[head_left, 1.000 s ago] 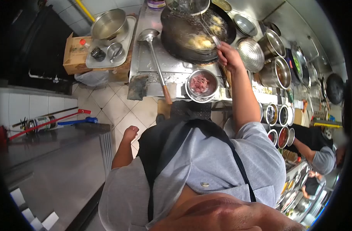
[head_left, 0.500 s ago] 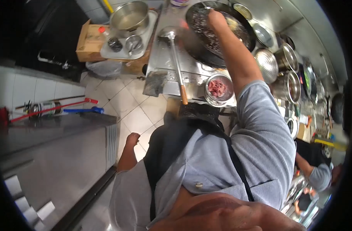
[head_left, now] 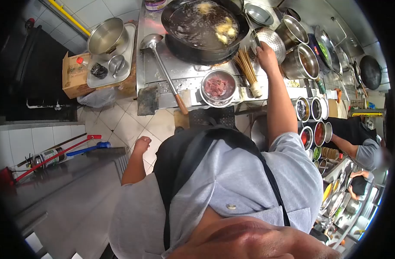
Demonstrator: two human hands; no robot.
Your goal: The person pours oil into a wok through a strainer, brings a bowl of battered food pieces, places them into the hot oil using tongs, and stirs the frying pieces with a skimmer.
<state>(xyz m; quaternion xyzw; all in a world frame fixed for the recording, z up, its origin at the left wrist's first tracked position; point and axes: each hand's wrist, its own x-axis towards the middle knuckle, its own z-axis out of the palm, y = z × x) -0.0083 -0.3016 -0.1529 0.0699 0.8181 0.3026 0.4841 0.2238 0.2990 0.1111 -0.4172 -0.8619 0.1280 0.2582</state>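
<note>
My right hand is closed around the long handle of a utensil at the right rim of the black wok. The utensil's far end is not clear at the top edge. Yellowish pieces lie in the bubbling oil in the wok. My left hand hangs low over the floor, its fingers curled, with nothing visible in them. Below the wok stands a metal bowl of pinkish meat. To its left lies a ladle with a wooden handle; to its right is a bamboo brush.
A tray with a steel pot is at the upper left. A perforated strainer and steel pots stand right of the wok. Sauce containers line the right, where other people are. A metal counter is lower left.
My right hand has drawn back from over the wok to its right rim, still gripping the handle. The view has shifted. The wire strainer seen over the wok earlier is no longer there.
</note>
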